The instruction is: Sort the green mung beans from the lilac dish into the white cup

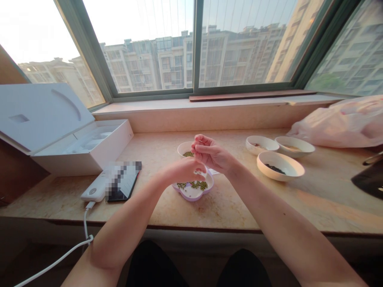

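Note:
A white and lilac scalloped dish (191, 196) sits on the counter, with small green beans (199, 185) in parts of it. Over this dish hovers my left hand (188, 170), its fingers curved with a gap between them and nothing visible in them. My right hand (211, 153) is raised just above and behind it, thumb and fingers pinched together; anything between the tips is too small to make out. Behind both hands stands a white bowl (180, 150) with more green beans, partly hidden by them.
Three white bowls stand to the right; the front bowl (281, 175) holds dark bits. A plastic bag (344, 121) lies behind them. At left are an open white box (86, 155), a phone (122, 187) and a white power bank (93, 190) with a cable (56, 263).

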`<state>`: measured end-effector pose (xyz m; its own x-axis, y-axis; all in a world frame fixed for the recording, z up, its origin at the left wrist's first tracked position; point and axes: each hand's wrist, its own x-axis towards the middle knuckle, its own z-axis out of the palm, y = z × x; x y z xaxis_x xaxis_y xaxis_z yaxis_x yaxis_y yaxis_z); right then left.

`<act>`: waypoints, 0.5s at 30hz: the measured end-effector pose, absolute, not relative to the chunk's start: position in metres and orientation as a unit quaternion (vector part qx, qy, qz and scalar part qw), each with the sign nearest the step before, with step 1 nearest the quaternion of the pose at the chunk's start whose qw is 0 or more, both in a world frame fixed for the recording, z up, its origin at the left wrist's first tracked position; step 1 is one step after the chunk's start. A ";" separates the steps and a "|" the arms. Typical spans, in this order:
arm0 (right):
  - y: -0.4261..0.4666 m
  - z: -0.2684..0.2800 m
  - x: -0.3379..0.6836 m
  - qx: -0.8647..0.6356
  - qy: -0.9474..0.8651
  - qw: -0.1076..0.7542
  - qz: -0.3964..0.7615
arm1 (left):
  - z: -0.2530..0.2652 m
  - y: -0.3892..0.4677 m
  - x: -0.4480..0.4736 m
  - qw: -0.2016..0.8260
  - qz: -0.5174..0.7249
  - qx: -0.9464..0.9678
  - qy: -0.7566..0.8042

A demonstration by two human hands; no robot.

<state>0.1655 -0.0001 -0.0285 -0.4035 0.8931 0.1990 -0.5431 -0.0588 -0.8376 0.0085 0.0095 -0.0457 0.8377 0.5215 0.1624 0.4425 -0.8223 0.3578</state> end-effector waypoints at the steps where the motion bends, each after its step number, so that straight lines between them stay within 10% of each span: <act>1: 0.002 -0.029 0.165 -0.210 -0.462 0.521 0.687 | -0.045 0.005 0.009 0.154 0.107 0.951 0.244; 15: 0.035 -0.065 0.164 -0.470 -0.711 0.459 0.249 | -0.055 -0.026 0.026 -0.016 -0.032 0.940 0.340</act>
<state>0.1636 0.0348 -0.0653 -0.1356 0.8976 0.4195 0.4408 0.4338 -0.7858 0.0258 -0.0261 -0.0549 0.7667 0.6400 -0.0498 0.6380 -0.7683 -0.0515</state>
